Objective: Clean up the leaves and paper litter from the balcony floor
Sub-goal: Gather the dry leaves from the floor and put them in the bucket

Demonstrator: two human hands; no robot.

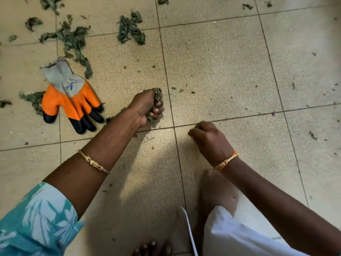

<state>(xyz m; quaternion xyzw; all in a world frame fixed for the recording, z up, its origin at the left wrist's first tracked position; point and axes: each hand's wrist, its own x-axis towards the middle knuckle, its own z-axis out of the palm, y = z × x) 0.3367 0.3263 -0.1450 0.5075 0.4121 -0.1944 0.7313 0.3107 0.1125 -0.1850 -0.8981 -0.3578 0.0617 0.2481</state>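
Observation:
My left hand is closed around a bunch of dried green leaves just above the beige tiled floor. My right hand rests low over the tiles to its right, fingers curled into a fist; whether it holds a small scrap is hidden. More dried leaves lie in clumps at the upper left and upper middle. Small leaf crumbs are scattered over the right tiles. No paper litter shows.
A pair of orange, grey and black work gloves lies on the floor left of my left hand. My bare feet and a white garment fill the bottom of the view.

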